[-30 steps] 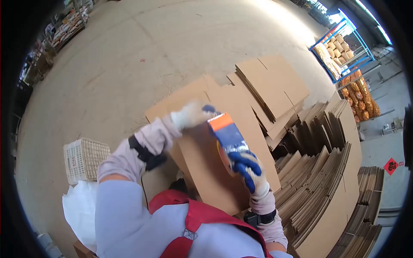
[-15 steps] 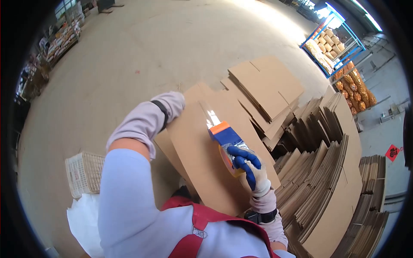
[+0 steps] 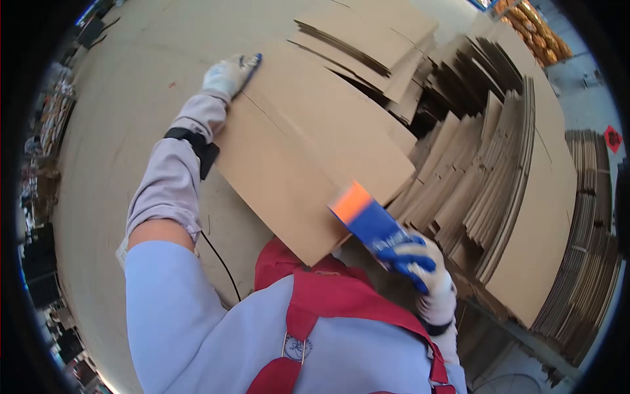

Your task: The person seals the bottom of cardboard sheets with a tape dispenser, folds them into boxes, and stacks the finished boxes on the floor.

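Observation:
A brown cardboard box lies tilted in front of my body, its centre seam running from the far left towards my right hand. My left hand, in a white glove with blue fingers, holds the box at its far left edge. Wrapped around the handle of a blue tape dispenser with an orange front are the fingers of my gloved right hand. The orange end is right at the near right edge of the box, blurred by motion.
Flat cardboard sheets lie stacked beyond the box. To the right stand rows of folded cartons, with bundled cardboard farther right. Orange net sacks show at the top right. Concrete floor stretches to the left.
The tape dispenser has moved down the box from its middle to the near edge. My left hand's fingers now show at the far edge. The view has shifted, and the box sits turned differently.

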A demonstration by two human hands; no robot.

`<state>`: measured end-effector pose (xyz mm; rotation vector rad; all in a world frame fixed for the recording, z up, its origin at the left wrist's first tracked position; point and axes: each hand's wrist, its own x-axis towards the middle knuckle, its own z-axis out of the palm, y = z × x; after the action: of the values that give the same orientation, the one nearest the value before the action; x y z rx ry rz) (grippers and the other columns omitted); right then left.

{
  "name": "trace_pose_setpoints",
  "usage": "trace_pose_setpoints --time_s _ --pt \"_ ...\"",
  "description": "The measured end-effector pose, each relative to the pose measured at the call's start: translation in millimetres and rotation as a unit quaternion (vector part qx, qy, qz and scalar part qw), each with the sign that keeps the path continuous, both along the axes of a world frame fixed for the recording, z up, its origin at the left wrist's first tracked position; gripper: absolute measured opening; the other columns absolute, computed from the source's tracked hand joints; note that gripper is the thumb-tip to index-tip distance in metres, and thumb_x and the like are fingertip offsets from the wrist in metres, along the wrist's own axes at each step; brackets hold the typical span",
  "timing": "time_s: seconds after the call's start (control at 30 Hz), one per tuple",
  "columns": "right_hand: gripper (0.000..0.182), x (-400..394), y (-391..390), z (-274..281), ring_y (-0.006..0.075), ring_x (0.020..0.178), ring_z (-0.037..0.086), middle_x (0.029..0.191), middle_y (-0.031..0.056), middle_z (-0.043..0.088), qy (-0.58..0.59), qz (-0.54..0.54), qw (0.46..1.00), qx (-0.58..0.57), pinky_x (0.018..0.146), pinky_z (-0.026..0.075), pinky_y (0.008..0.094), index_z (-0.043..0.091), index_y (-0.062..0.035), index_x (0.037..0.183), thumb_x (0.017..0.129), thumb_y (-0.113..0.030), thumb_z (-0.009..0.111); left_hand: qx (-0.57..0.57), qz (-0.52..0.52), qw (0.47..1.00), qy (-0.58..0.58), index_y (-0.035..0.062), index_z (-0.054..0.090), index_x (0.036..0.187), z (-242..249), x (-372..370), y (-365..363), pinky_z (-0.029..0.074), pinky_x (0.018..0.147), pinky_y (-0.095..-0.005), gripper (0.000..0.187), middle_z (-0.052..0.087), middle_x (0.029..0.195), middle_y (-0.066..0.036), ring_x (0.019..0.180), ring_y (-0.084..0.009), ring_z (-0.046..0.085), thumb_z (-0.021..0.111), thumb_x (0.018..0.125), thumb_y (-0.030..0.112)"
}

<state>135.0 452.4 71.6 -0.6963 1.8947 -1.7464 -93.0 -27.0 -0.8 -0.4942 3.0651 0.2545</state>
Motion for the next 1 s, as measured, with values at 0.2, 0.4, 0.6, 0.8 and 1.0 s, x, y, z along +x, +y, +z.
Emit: trace_pose_setpoints --time_s 0.2,0.4,0.6,0.8,1.0 --pt "0.031 98.8 96.6 -39.5 0.0257 0.089 0.063 0.098 0.016 0.064 -0.088 -0.129 0.981 0.114 0.078 0.048 0.0324 0.071 -0.0003 0.102 0.079 -0.018 0.06 -0.035 0.0 0.999 0.032 0.0126 0.047 0.139 -1.2 6.6 27.0 0.037 0.105 -0.0445 0.075 0.052 0.138 -0.015 0.127 -0.0329 0.048 0.036 0.09 0.069" --pt "0.026 36.9 33.4 -88.5 0.0256 0.086 0.063 0.097 0.0139 0.066 0.011 -0.09 0.992 0.091 0.079 0.049 0.0339 0.07 -0.0024 0.103 0.083 -0.013 0.058 -0.012 -0.43 0.9 0.075 0.0131 0.029 0.149 31.1 173.2 248.1 0.005 0.112 -0.0649 0.085 0.022 0.153 -0.026 0.142 -0.049 0.014 0.062 0.082 0.052" --pt "0.027 9.1 22.6 -119.7 0.0287 0.088 0.067 0.103 0.0143 0.068 0.103 -0.046 0.993 0.034 0.08 0.053 0.0344 0.066 -0.0028 0.105 0.085 -0.02 0.061 -0.014 -0.396 0.914 0.084 0.0113 0.034 0.147 28.1 197.5 287.0 0.009 0.113 -0.063 0.078 0.03 0.15 -0.025 0.141 -0.0481 0.019 0.067 0.078 0.027" --pt "0.028 6.3 -12.3 -46.7 0.0275 0.083 0.068 0.094 0.0104 0.071 -0.026 0.048 0.949 0.312 0.075 0.053 0.0358 0.07 -0.0162 0.104 0.082 -0.028 0.059 0.403 -0.306 0.857 0.099 0.0089 0.042 0.143 68.5 146.8 149.7 0.036 0.107 -0.0345 0.06 0.044 0.146 -0.01 0.132 -0.0213 0.042 0.065 0.089 0.018" --pt "0.028 -66.1 -82.8 -50.5 0.0336 0.088 0.067 0.09 0.0164 0.07 0.046 0.119 0.806 0.578 0.077 0.052 0.0413 0.073 -0.0115 0.096 0.078 -0.03 0.061 0.079 0.102 0.991 0.047 -0.0006 0.049 0.135 -50.0 49.9 -92.1 0.04 0.105 -0.042 0.086 0.053 0.135 -0.021 0.121 -0.0353 0.054 0.047 0.085 0.07"
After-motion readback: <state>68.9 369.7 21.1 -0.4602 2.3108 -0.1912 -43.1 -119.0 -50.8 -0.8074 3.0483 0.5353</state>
